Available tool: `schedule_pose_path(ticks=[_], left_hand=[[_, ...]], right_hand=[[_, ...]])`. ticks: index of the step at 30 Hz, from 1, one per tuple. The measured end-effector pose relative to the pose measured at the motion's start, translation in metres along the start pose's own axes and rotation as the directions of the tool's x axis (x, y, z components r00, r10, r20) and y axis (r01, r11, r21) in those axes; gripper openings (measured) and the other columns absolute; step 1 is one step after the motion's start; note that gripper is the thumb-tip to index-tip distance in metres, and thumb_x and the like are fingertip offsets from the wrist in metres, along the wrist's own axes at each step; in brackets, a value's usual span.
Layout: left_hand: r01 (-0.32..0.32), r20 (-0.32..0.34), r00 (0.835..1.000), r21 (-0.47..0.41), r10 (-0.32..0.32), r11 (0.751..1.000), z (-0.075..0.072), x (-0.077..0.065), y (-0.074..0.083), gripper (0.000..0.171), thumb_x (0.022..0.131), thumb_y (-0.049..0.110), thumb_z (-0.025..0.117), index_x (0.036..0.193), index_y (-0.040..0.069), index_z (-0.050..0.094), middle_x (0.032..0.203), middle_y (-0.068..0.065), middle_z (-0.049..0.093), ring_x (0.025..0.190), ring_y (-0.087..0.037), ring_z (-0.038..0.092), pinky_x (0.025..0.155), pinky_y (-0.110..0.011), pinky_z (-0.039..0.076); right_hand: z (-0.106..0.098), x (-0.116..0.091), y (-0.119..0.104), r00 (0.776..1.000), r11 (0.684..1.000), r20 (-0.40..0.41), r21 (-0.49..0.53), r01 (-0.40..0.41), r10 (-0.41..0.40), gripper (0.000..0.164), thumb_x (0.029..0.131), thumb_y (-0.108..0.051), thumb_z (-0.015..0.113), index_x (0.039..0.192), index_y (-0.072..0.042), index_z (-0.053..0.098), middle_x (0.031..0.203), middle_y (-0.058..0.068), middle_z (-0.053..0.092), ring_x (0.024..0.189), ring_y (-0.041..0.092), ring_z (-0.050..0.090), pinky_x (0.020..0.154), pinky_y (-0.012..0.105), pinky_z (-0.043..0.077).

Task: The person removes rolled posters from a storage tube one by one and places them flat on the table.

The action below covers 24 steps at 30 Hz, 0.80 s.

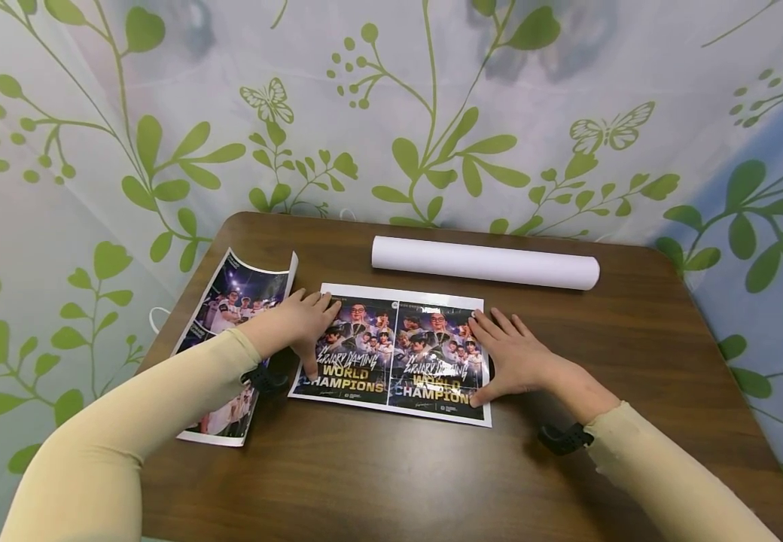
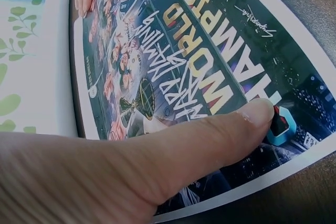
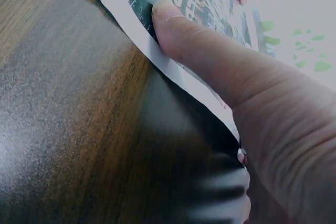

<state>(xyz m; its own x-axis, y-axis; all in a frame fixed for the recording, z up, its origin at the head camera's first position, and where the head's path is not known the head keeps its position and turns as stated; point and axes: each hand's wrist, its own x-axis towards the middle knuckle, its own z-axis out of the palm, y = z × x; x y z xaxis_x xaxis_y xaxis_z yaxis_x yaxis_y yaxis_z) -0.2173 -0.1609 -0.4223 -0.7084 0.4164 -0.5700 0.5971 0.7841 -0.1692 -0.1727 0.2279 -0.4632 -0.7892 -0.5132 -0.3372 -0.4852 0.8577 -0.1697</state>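
1. A printed two-panel poster sheet (image 1: 391,350) is laid at the middle of the wooden table (image 1: 391,474), with "WORLD CHAMPIONS" lettered on each dark panel and a white border left around both.
2. The poster sheet's left side is touched by the left hand (image 1: 297,324); its fingers are spread and extended, not clenched, and nothing is grasped.
3. In the left wrist view, the left thumb (image 2: 220,137) is rested on the printed face, by the start of "CHAMPIONS".
4. The right side of the sheet is met by the right hand (image 1: 516,357), whose fingers are likewise fanned out and straight, with no grasp made.
5. The right thumb (image 3: 205,51) is laid across the white border onto the print; the border beside it is seen slightly raised above the table, with shadow beneath.
6. A second printed sheet (image 1: 248,292) is placed to the left, its upper right corner curled upward and its middle partly hidden by the left arm.
7. A white paper roll (image 1: 485,263) is set lengthwise behind the poster sheet, apart from both hands.
8. Cream sleeves (image 1: 120,436) and black wrist straps (image 1: 564,438) are worn on both arms.
9. The table is backed by a curtain (image 1: 391,113) patterned with green leaves and butterflies.
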Motion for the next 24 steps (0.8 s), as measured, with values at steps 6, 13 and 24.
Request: schedule_pose_path(ticks=[6,13,24], left_hand=[[0.001,0.004,1.0,-0.003,-0.001,1.0,0.0014,0.0014,0.0012,0.147,0.055,0.075,0.089,0.162,0.0,0.021,0.165,-0.027,0.02,0.151,-0.041,0.024,0.12,-0.058,0.019],[0.001,-0.004,1.0,-0.002,-0.001,1.0,-0.0001,0.001,0.0012,0.147,0.054,0.074,0.089,0.161,0.0,0.022,0.164,-0.028,0.021,0.15,-0.042,0.024,0.12,-0.058,0.02],[-0.001,0.003,1.0,-0.004,0.001,1.0,-0.0007,0.0004,0.0008,0.146,0.056,0.074,0.089,0.162,0.0,0.021,0.164,-0.028,0.02,0.151,-0.041,0.023,0.12,-0.058,0.02]], right_hand=[[0.0016,0.0011,0.0,1.0,1.0,-0.002,0.015,0.009,-0.009,0.146,0.06,-0.089,0.072,0.163,-0.002,0.017,0.17,0.019,0.007,0.154,0.045,0.0,0.118,0.067,0.003],[-0.0003,0.0026,-0.0007,1.0,1.0,0.004,0.018,0.007,-0.008,0.146,0.06,-0.089,0.072,0.163,-0.002,0.016,0.169,0.019,0.007,0.154,0.045,0.001,0.118,0.067,0.003],[-0.0002,0.0052,-0.001,1.0,1.0,0.016,0.015,0.001,-0.001,0.148,0.059,-0.088,0.074,0.163,-0.002,0.015,0.169,0.02,0.006,0.154,0.045,0.0,0.118,0.066,0.002]])
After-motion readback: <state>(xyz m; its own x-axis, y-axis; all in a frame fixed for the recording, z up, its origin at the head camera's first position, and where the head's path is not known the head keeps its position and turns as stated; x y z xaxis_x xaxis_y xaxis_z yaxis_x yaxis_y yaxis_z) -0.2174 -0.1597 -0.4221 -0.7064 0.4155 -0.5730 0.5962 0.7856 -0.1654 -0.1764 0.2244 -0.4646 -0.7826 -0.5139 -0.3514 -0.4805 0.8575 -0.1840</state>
